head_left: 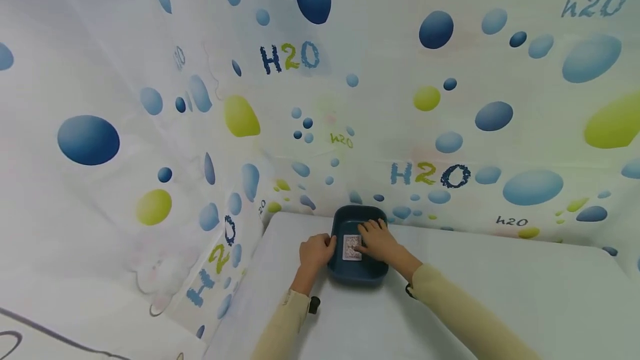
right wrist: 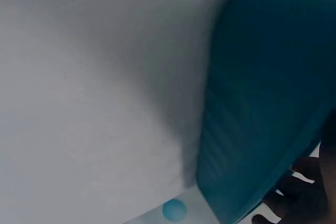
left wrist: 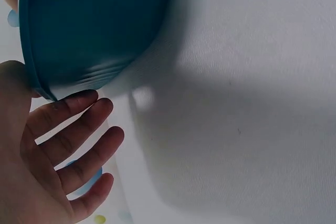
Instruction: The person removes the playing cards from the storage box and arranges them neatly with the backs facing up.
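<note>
Seemingly pinching the rim of the tub (head_left: 357,279) on its left side with the left hand (head_left: 315,250): thumb over the edge, index finger against the outer wall, other fingers (left wrist: 89,161) spread loosely below, apart from one another. Over the tub's right half, fanned wide, the right hand (head_left: 381,242): fingertips toward the tub's far right corner, thumb pointing left across the inside, tip just at the right edge of the card (head_left: 350,254). Contact between thumb and card impossible to tell; fingers otherwise dark and partly hidden by the tub's rim in the right wrist view.

Card flat on the tub's floor, left of the middle, red-and-white patterned back upward, long edges running along the tub's length. Single card or thin pack, impossible to tell. Tub itself dark blue-green, with rounded corners and a ribbed outer wall.

Nearer than the tub, one pale yellow sleeve (head_left: 282,324) to its left and another to its right, with a small black fitting (head_left: 314,305) at the left wrist. Around the tub, a white table (head_left: 525,276), with the table's far edge just by the tub's far end. Beyond the tub and off to its left, white sheeting (head_left: 375,126) printed with blue and yellow-green drops and H2O lettering (head_left: 290,55).
</note>
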{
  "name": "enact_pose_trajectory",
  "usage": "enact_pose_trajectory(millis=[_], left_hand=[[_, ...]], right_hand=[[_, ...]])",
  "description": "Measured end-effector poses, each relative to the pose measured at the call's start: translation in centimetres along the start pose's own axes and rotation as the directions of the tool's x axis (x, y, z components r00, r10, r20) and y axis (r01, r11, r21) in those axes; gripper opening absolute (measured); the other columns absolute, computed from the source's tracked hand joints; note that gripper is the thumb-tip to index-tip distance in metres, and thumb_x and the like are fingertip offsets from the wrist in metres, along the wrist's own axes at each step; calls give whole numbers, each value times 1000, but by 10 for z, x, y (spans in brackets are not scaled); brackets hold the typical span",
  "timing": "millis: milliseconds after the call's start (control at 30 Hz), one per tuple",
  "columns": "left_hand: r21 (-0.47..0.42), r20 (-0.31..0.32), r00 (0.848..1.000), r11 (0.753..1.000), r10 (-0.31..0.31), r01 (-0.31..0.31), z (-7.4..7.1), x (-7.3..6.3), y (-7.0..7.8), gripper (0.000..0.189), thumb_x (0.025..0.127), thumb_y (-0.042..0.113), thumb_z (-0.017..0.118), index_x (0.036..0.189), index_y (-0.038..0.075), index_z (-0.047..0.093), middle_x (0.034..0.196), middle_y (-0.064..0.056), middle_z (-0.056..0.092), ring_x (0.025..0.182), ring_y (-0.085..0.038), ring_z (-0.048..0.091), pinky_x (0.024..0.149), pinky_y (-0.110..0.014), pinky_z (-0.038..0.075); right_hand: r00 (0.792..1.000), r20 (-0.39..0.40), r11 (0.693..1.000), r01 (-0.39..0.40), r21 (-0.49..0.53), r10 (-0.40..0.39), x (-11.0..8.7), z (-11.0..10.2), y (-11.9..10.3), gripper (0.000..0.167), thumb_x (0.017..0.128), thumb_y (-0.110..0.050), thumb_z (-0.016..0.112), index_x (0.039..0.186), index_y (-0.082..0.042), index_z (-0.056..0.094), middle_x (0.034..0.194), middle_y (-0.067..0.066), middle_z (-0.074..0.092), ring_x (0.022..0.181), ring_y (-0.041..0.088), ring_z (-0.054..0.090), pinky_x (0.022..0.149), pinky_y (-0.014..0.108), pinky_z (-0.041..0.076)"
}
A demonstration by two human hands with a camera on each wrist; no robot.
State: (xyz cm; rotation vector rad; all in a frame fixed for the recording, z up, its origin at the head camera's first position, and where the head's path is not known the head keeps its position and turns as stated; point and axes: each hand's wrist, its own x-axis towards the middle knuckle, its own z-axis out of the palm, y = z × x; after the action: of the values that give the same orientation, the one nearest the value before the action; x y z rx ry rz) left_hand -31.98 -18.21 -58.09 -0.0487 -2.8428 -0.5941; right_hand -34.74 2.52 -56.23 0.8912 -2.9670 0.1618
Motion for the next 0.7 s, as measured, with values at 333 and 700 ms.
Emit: enact_pose_trajectory(millis=[333, 700], left_hand=[[5, -16, 1000, 1000, -23, 23, 13, -18, 11, 42, 98, 36, 59, 62, 16, 62, 63, 0, 66, 59, -21, 61, 62, -43, 42], [-14, -31, 998, 999, -51, 51, 0, -7, 6, 40, 99, 35, 59, 63, 17, 63, 63, 0, 67, 60, -20, 62, 65, -43, 43]], right_hand=[[974, 196, 991, -126, 48, 114, 9, 25, -15, 73, 87, -44, 76, 137, 3, 52, 135, 24, 56, 125, 42, 55, 103, 57, 46], [985, 109, 981, -148, 129, 134, 24, 22, -20, 79, 82, -41, 83, 137, 3, 47, 137, 29, 47, 124, 46, 50, 99, 61, 46]])
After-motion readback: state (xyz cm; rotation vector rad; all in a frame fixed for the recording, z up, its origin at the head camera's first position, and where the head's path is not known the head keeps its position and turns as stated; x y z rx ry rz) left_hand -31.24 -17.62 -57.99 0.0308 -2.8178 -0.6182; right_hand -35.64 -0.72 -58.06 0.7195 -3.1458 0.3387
